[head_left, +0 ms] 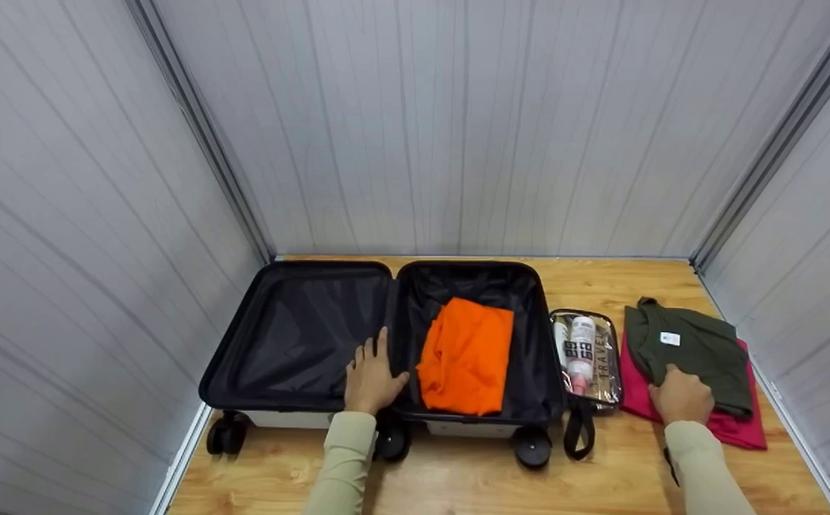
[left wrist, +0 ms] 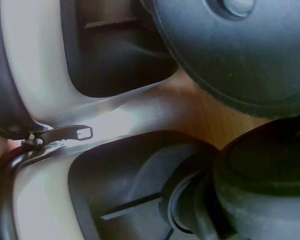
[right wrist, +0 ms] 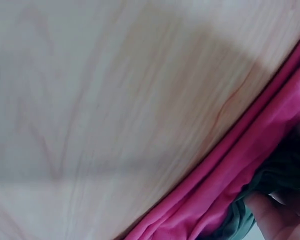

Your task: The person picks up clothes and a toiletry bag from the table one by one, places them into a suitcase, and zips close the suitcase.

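Observation:
An open suitcase [head_left: 218, 365] lies flat with two black-lined halves side by side. My left hand [head_left: 372, 379] is spread with straight fingers over the inner edge of its left half. Folded orange clothing [head_left: 468, 357] lies in the right half. At the right, my right hand [head_left: 683, 397] pinches the near edge of a folded dark green T-shirt [head_left: 708, 350], which has a white label. Beneath that shirt lies folded crimson clothing [head_left: 740, 433]. The right wrist view shows fingers [right wrist: 270, 215] tucked into the green fabric, above the crimson folds [right wrist: 190, 200].
A clear toiletry bag [head_left: 606, 390] with bottles stands between the suitcase and the clothes, its black strap [head_left: 579, 436] toward me. Black wheels [head_left: 532, 447] jut from the suitcase's near side. Grey panel walls [head_left: 457, 143] enclose the wooden floor [head_left: 457, 479].

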`<state>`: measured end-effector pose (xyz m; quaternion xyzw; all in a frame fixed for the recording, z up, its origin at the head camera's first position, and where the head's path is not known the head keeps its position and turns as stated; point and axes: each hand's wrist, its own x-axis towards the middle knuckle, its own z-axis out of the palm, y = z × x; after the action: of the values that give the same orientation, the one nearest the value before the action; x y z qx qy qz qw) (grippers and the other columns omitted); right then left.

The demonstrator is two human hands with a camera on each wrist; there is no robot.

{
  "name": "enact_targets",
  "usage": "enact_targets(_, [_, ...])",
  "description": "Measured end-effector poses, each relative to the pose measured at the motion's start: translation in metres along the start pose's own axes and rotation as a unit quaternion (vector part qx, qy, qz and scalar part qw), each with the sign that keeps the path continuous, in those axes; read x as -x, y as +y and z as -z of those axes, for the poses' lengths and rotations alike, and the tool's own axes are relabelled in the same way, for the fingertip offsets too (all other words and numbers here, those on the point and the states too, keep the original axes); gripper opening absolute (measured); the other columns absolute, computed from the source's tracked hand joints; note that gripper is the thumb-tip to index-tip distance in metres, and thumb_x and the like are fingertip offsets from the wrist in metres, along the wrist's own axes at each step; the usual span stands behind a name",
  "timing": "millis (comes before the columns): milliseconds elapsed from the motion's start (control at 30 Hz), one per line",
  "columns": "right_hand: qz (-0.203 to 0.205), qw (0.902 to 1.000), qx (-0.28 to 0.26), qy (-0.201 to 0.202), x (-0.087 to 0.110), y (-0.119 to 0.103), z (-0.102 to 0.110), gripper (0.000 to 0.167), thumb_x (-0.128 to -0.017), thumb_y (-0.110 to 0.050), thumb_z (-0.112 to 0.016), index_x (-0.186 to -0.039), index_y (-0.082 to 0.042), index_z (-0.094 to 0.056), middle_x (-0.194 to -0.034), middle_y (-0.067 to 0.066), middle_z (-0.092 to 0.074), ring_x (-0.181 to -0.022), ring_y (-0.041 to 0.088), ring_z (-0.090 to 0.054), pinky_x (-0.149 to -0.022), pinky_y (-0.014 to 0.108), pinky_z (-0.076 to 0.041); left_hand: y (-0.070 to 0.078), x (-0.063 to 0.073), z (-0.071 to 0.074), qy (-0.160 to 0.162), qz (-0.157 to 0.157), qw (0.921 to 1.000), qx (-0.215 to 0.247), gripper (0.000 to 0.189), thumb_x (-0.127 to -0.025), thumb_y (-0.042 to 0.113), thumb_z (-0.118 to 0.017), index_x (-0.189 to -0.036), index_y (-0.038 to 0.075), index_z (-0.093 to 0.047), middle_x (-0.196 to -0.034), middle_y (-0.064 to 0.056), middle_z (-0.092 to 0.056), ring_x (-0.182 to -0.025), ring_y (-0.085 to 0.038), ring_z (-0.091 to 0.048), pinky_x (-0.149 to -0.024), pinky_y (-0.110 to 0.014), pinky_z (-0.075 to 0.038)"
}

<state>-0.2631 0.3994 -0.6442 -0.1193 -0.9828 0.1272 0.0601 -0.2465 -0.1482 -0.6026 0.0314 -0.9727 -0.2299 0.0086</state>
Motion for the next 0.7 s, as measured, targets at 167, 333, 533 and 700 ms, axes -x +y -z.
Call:
enact_targets(167, [0.017,0.9997,-0.001,0.019,0.0025,0.0015,-0.0018,0.045,-0.083,-0.014,-0.074,-0.118,0.013,-0.064,-0.098,0.042,-0.066,-0.080,0.060,-0.066,-0.065,0.066,-0.054,-0.0005,0.0002,0.0003,0.001,-0.002,1.0000,0.002,0.095,-0.091,0.042,-0.075,-0.165,0.019,-0.020,-0.162,-0.023,-0.035,-0.150,-0.046,-0.033,-0.116,-0.067,-0.031])
enact_targets(333, [0.025,0.9993,0.005,0.027,0.0021,0.0025,-0.0019,0.043,-0.086,-0.014,-0.071,-0.118,0.013,-0.063,-0.095,0.043,-0.066,-0.077,0.060,-0.066,-0.062,0.065,-0.053,0.0001,0.0002,-0.0009,0.000,-0.001,1.0000,0.003,0.095,-0.091,0.043,-0.075,-0.165,0.019,-0.020,-0.162,-0.023,-0.035,-0.149,-0.045,-0.034,-0.115,-0.067,-0.031])
enact_targets(533, [0.015,0.9994,-0.003,0.030,0.0038,0.0022,-0.0043,0.043,-0.089,-0.017,-0.065,-0.120,0.013,-0.061,-0.095,0.045,-0.065,-0.074,0.062,-0.064,-0.061,0.066,-0.053,0.0005,0.0002,0.0000,-0.001,0.002,1.0000,0.002,0.096,-0.091,0.041,-0.075,-0.165,0.019,-0.020,-0.163,-0.023,-0.034,-0.150,-0.045,-0.033,-0.116,-0.066,-0.031])
enact_targets(700, [0.013,0.9992,-0.009,0.036,0.0052,0.0023,-0.0062,0.039,-0.093,-0.018,-0.060,-0.117,0.013,-0.058,-0.089,0.046,-0.064,-0.070,0.063,-0.063,-0.059,0.067,-0.052,0.0009,0.0005,0.0010,-0.001,0.003,1.0000,-0.002,0.096,-0.091,0.041,-0.075,-0.166,0.019,-0.019,-0.163,-0.023,-0.034,-0.150,-0.045,-0.033,-0.116,-0.065,-0.031])
